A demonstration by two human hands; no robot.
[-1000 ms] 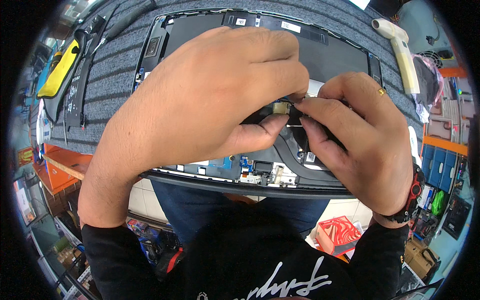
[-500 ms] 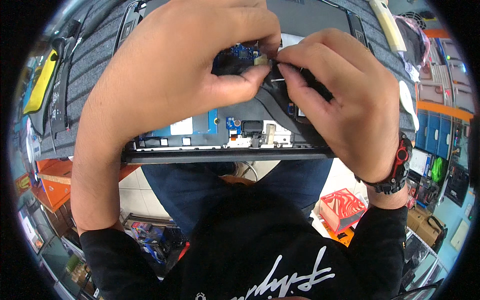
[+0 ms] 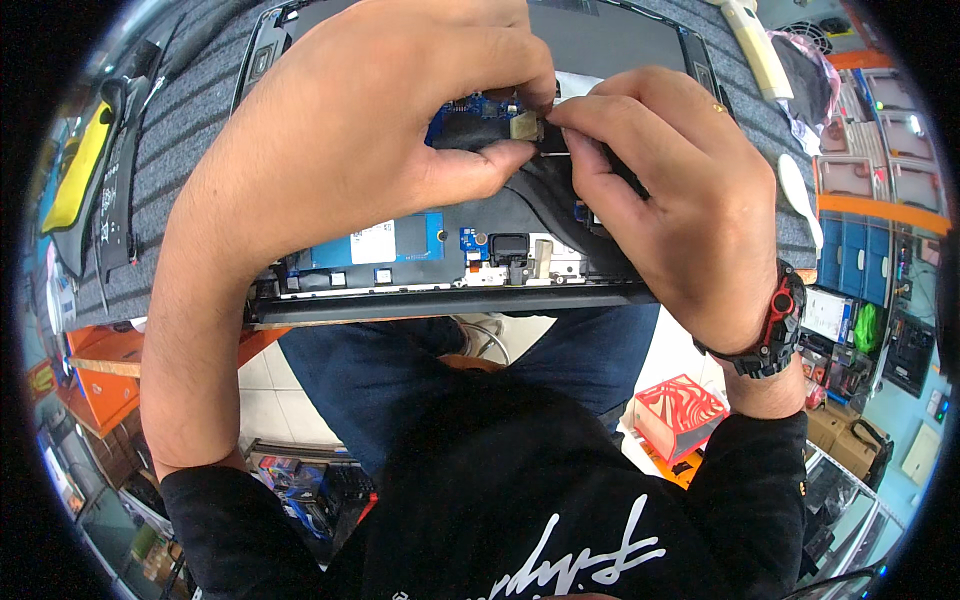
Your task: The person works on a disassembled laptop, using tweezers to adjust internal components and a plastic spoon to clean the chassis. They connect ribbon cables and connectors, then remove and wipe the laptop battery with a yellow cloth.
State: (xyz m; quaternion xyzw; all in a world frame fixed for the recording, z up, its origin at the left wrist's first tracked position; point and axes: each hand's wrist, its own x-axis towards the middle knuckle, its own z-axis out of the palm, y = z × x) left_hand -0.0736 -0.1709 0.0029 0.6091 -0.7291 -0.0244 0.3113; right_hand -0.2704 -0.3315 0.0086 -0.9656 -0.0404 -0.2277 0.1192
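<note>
An opened laptop [image 3: 470,308] lies in front of me with its inside exposed. Over its blue circuit board [image 3: 470,106], my left hand [image 3: 370,130] curls, thumb and finger closing at the edges of a small pale yellow square piece [image 3: 523,125]. My right hand [image 3: 690,190] meets it from the right in a closed pinch. Whatever sits between those right fingertips is too small to make out. Just under the pinch shows a thin white strip [image 3: 556,154]. Nearer me are a blue drive [image 3: 425,237] with a white label and a black curved part [image 3: 545,205]. My hands hide much of the board.
The laptop rests on a grey ribbed mat [image 3: 195,85]. A yellow and black tool pouch [image 3: 80,165] lies left. On the right are a cream-handled tool [image 3: 757,50] and a white spatula-like tool [image 3: 798,195]. Below stands a red patterned box [image 3: 680,415].
Both hands stay together over the same spot. The right hand has shifted slightly left and down, and the pale yellow piece shows more fully. The view has tilted a little.
</note>
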